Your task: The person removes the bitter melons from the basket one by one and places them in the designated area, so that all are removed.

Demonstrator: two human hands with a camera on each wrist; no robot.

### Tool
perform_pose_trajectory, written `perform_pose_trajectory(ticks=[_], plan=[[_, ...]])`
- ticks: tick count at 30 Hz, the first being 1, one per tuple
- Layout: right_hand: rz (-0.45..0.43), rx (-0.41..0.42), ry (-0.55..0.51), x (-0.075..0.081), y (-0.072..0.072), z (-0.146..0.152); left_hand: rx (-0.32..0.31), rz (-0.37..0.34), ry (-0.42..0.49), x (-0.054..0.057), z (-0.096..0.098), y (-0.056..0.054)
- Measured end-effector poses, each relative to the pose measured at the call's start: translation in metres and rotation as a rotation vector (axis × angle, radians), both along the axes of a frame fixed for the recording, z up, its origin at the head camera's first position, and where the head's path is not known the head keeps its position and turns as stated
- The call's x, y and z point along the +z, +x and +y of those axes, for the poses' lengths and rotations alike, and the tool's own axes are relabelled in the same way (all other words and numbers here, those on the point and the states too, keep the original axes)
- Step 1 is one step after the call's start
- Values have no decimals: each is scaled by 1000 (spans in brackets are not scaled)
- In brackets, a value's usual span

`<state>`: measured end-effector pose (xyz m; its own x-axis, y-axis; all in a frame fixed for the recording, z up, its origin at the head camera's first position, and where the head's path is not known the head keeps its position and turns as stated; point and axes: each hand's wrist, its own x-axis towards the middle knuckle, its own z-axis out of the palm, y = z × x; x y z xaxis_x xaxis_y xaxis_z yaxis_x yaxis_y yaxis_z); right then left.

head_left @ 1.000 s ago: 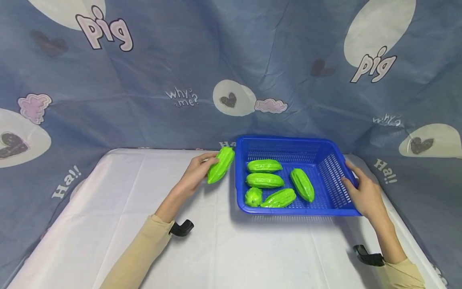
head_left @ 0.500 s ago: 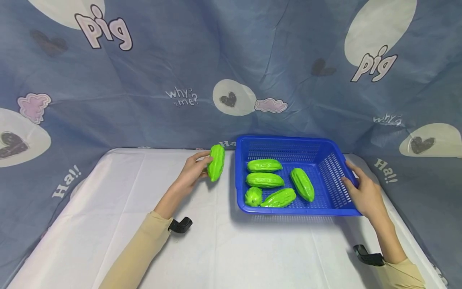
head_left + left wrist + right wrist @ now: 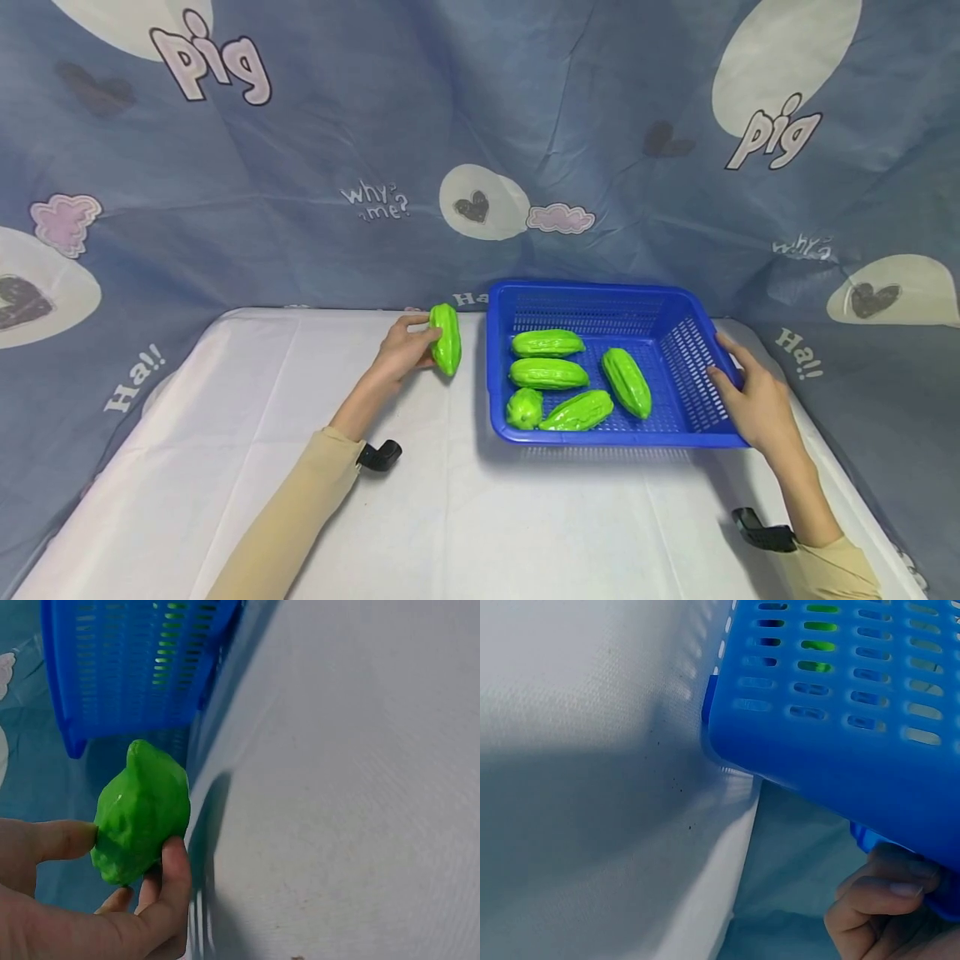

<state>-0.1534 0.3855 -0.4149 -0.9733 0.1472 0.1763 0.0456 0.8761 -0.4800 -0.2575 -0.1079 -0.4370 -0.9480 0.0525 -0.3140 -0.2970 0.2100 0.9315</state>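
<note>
The person's hands are well apart, each clamped on something of its own. The left hand [image 3: 405, 350] pinches a green gourd [image 3: 446, 340] between thumb and fingers, near the far edge of the tabletop [image 3: 555, 533] and just left of the blue basket [image 3: 615, 439]. The gourd tilts nearly upright, its pointed end toward the near edge; judging by its shadow in the left wrist view, it is off the cloth.

The right hand [image 3: 761, 408] grips the basket's right rim, toward the tabletop's far right corner. Inside lie five more: a far gourd [image 3: 548, 342] and a middle gourd [image 3: 549, 374] side by side, an end-on gourd [image 3: 525, 409] and a slanting gourd [image 3: 577, 412] by the near wall, and a lone gourd [image 3: 627, 383] farther right.

To my eye, handling this well means a pinch around the gourd's middle — firm, since the glossy skin could slip, yet without a hard squeeze. It helps to carry it clear of the left rim, so nothing knocks. The right hand does best as a steady brace; a tug there could slide the basket and roll the loose gourds together.
</note>
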Motion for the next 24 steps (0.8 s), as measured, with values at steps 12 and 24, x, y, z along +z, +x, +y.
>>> perform_pose_trajectory(ticks=[12,24], plan=[[5,3,11,-1,-1,1,-10,40,-103,-11,4,-6],[4,1,5,0,-2,0,1,17,-124,-8,5,-5]])
